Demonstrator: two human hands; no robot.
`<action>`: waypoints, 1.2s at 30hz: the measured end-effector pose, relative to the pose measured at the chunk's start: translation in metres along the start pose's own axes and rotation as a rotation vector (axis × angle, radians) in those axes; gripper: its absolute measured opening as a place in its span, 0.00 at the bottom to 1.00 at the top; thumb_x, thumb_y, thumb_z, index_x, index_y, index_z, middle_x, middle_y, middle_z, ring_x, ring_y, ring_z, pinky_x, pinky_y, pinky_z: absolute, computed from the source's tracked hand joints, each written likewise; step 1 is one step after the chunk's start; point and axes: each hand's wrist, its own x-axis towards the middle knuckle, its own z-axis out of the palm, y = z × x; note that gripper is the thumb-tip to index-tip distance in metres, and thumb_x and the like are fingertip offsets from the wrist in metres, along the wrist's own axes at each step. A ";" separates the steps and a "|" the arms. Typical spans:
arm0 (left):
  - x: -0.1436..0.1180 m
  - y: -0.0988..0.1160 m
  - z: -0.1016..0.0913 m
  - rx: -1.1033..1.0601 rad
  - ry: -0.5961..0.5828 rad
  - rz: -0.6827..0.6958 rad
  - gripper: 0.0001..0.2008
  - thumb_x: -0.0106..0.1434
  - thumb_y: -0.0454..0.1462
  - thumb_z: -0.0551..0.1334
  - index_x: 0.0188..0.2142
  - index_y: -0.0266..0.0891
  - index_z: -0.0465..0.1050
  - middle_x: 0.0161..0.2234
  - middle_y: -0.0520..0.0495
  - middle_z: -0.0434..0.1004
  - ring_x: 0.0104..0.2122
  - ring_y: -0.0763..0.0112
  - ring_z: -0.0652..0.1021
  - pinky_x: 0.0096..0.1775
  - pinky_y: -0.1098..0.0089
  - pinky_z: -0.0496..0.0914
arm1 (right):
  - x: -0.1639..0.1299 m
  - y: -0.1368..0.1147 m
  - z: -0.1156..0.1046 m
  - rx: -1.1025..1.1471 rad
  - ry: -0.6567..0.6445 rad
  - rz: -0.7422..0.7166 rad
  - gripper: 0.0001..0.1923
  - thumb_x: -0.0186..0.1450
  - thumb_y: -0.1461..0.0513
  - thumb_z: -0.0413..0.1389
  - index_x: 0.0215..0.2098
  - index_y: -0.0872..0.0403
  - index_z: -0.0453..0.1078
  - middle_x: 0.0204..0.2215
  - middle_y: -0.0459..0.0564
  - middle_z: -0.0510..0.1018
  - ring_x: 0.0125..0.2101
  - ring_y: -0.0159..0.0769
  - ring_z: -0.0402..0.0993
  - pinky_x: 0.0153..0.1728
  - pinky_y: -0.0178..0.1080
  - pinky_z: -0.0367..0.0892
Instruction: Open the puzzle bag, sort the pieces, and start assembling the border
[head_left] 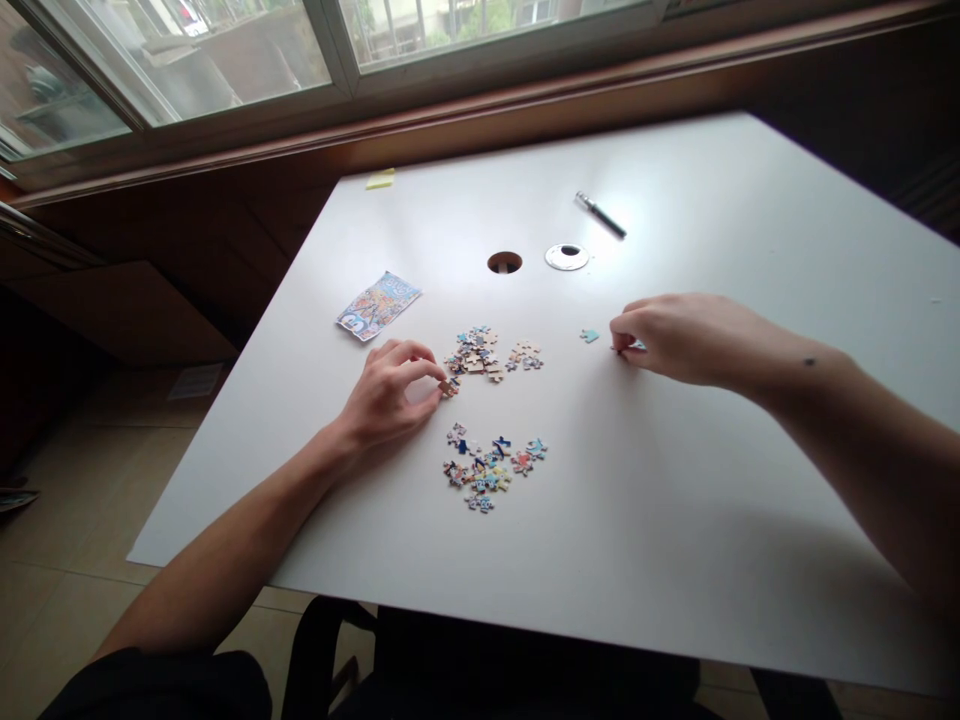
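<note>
My left hand point(391, 390) rests on the white table with thumb and forefinger closed on a jigsaw piece point(448, 387). That piece lies at the near left edge of a heap of jigsaw pieces point(474, 352), many showing plain brown backs. A small cluster point(526, 354) sits just right of the heap. Closer to me is a group of colourful face-up pieces point(487, 472). Off to the right, my right hand point(667, 335) pinches a light blue piece at the tabletop, mostly covered by the fingers. A single teal piece point(589, 336) lies left of that hand.
A printed picture sheet point(380, 305) lies on the table point(675, 540) beyond my left hand. Farther back are a round cable hole point(505, 262), its metal cover point(566, 257), a pen point(601, 215) and a yellow sticky note point(381, 179). A window point(349, 60) runs behind the table.
</note>
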 end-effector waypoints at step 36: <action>0.002 0.012 0.009 -0.195 0.132 0.080 0.09 0.65 0.30 0.60 0.37 0.42 0.79 0.37 0.46 0.79 0.38 0.66 0.77 0.44 0.62 0.71 | 0.001 -0.098 0.028 1.387 0.037 0.142 0.17 0.61 0.53 0.65 0.44 0.53 0.78 0.36 0.53 0.83 0.38 0.42 0.80 0.40 0.45 0.74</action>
